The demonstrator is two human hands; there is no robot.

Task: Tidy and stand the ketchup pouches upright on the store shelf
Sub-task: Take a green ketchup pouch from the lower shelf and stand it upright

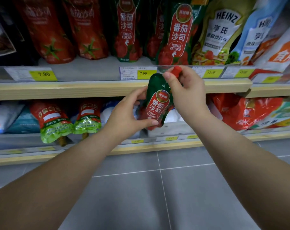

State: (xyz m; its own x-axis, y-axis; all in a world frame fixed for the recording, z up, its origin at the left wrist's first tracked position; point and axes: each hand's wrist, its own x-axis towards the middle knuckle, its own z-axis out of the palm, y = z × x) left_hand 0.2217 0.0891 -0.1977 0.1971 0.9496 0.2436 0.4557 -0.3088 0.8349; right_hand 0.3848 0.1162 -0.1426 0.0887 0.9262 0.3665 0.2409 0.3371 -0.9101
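Observation:
A green ketchup pouch [155,103] with a red label hangs upright in the air in front of the shelf edge, held by both hands. My left hand [126,113] grips its lower left side, thumb across the bottom. My right hand [185,90] pinches the pouch's red cap [176,71] at the top. On the upper shelf [91,65] behind, two matching green ketchup pouches [127,29] [178,34] stand upright; a third shows partly between them. Two red ketchup pouches [46,30] [87,29] stand to their left.
Heinz salad dressing pouches [224,30] lean at the upper right. Yellow price tags [43,74] line the shelf rail. On the lower shelf two red-and-green pouches [54,120] lie cap-down, white bags beside them, red bags [240,112] to the right. Grey floor tiles lie below.

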